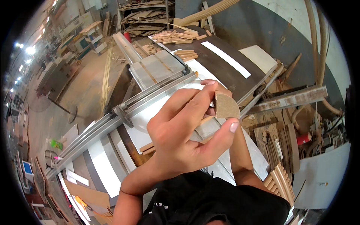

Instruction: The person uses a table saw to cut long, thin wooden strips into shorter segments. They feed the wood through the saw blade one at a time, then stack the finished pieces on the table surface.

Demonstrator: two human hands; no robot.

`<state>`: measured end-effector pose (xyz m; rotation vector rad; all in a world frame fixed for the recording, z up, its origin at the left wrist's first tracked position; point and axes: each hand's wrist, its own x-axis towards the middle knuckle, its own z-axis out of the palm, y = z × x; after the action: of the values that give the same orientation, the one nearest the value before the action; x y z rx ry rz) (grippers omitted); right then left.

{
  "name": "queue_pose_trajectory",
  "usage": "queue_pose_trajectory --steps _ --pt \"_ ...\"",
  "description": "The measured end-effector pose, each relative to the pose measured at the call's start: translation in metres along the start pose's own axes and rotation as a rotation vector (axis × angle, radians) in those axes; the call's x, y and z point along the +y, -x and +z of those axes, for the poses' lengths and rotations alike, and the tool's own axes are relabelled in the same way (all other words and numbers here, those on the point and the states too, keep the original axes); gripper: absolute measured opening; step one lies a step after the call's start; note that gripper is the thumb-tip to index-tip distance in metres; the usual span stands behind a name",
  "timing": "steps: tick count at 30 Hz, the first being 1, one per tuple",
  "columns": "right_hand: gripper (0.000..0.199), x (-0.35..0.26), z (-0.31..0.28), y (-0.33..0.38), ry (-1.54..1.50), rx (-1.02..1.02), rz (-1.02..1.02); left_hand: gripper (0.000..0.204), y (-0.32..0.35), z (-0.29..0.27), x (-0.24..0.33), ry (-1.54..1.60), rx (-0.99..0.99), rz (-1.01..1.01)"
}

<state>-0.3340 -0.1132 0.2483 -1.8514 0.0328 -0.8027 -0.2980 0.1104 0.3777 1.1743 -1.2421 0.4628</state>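
Before me is a short wooden piece of quarter-round moulding [226,105], its tan, fibrous end face turned toward me. My left hand [183,127] is large in front, its index finger at the top of the piece and its thumb against the lower edge. Behind it, my right hand [222,89] is mostly hidden; some of its fingers curl around the back of the same piece. Under my hands lies the pale table of a panel saw [204,129]. Light wooden strips [147,148] rest on the table, partly covered by my left wrist.
A long metal fence rail [92,137] crosses the saw at left, beside a sliding table [153,69]. Several cut wooden sticks [180,36] lie on a dark panel [225,63] at the back. Rounded mouldings [279,183] are stacked at right. A steel beam [288,99] juts in.
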Motion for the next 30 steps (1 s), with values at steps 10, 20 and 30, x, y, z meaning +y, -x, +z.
queue_pose_trajectory --steps 10,20,30 --pt "0.038 0.0 -0.011 0.01 -0.077 0.046 0.039 0.046 -0.002 0.013 0.008 0.004 -0.092 -0.02" --pt "0.041 0.003 -0.008 0.005 -0.042 0.067 -0.025 0.049 -0.006 0.018 0.007 0.036 -0.038 -0.038" --pt "0.049 0.005 -0.077 -0.04 -0.337 0.601 -0.233 0.059 0.048 -0.017 -0.056 -0.091 -0.094 -0.182"
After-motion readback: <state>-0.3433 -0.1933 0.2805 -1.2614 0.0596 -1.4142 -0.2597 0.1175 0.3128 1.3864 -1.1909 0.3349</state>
